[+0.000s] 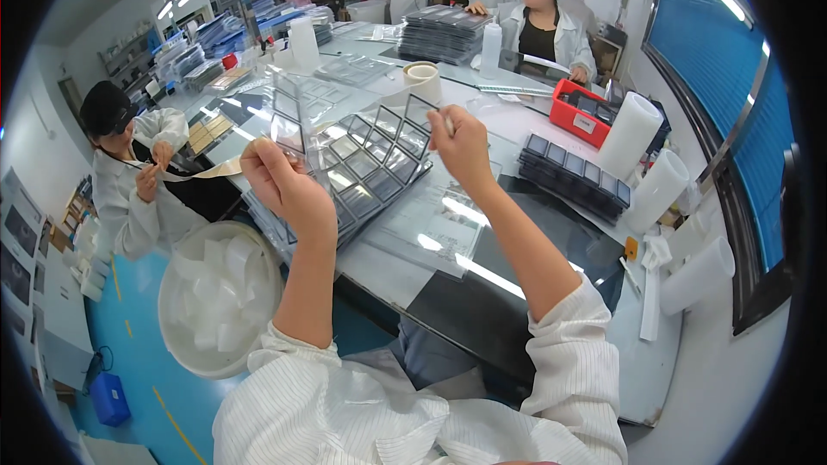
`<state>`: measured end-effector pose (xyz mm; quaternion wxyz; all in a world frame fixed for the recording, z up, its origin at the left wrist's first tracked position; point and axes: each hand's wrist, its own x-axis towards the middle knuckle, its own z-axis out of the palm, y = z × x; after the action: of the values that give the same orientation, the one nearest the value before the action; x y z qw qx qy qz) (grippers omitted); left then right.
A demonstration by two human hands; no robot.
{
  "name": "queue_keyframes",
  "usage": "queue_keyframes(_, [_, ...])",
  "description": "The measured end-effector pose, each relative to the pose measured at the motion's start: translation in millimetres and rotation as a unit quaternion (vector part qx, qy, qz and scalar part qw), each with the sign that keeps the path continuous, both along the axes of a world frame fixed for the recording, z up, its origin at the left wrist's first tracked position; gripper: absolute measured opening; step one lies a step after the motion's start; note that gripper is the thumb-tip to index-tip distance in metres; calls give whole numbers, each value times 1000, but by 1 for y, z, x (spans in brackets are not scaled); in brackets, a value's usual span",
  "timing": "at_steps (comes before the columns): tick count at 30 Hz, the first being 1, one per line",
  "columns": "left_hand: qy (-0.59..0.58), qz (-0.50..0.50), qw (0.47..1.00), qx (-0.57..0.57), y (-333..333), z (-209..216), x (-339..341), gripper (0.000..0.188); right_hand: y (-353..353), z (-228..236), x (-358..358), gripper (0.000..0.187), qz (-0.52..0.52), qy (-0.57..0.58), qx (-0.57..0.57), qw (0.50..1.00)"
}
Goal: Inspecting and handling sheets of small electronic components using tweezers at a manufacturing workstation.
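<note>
The right hand (461,139) is pinched shut on the edge of a dark frame (420,120), held up off the table (508,112). Across from it, the left hand (289,182) grips the lower end of a clear strip (288,112). Between and below them lies a gridded tray (370,179). Beyond stands a tape roll (422,79); over to the right, dark trays (573,176) and a red bin (568,112).

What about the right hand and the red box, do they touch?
Apart: the head view shows pale tabletop between the right hand and the red box.
</note>
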<state>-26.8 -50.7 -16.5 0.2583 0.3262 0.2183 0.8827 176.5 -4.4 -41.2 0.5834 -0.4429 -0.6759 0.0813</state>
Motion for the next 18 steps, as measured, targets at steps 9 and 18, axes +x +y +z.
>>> queue_keyframes(9, [370,-1,924,99,-8,-16,23,5,26,24,-17,56,83,138,-240,957])
queue_keyframes(18, [568,-39,817,90,-32,-50,43,15,38,57,-32,36,-16,-335,-217,917])
